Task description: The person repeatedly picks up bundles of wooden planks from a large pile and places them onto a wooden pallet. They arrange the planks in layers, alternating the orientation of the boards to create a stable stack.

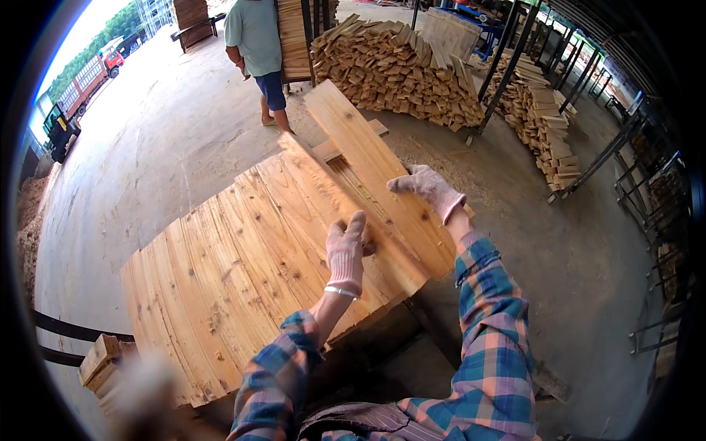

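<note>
My left hand (346,252), in a pale knit work glove, grips a wooden board (349,209) that is tilted up on its edge and blurred by motion. Its fingertips are partly hidden by that board. On the right, my right hand (430,188), gloved alike, holds the outer edge of another long plank (379,162), thumb on top and fingers out of sight beneath. This plank sticks out past the far end of the stack. Left of both, planks lie side by side as a broad layer (228,268) with knots and small chips on it.
A short crosspiece (379,128) shows at the stack's far end. Beyond stands a person (254,44) beside stacked boards (293,37). Heaps of wood pieces (401,70) lie behind metal posts (507,62). A blurred pale shape (143,389) is at lower left. A forklift (60,132) and truck (88,81) stand far left.
</note>
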Motion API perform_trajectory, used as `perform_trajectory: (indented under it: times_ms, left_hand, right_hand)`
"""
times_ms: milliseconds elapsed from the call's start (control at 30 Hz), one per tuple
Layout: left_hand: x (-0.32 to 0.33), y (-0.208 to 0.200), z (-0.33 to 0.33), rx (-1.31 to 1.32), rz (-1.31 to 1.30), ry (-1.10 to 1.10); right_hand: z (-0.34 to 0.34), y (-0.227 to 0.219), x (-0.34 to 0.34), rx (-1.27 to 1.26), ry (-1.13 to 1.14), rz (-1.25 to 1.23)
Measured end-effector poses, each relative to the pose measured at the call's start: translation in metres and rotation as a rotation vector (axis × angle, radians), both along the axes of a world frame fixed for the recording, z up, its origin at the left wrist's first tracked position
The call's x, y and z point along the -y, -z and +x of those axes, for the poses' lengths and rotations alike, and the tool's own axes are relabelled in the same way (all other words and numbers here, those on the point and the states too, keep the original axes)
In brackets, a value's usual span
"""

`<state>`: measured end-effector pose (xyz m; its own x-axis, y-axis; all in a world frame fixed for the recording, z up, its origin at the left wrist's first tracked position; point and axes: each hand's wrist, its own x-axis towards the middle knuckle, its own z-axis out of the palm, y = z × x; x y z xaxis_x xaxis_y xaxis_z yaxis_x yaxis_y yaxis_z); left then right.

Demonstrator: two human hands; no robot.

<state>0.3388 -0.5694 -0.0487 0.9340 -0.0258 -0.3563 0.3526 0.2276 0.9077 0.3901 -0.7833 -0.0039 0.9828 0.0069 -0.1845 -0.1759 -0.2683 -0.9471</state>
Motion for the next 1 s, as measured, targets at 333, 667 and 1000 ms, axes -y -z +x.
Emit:
perform_trajectory:
  times_ms: [333,667,1000]
  left_hand:
    - [-0.033,0.054,0.051,0.861,0.854,0.033]
    - [-0.054,0.069,0.077,0.985,1.244,0.351]
    - [-0.001,0.035,0.092,1.154,1.054,0.529]
  right_hand:
    - [0.049,0.107,0.098,-0.011,-0.318,-1.143]
    - [0.064,0.065,0.118,-0.206,-0.011,-0.77]
    - [0.081,0.161,0.221,0.459,-0.508,-1.468]
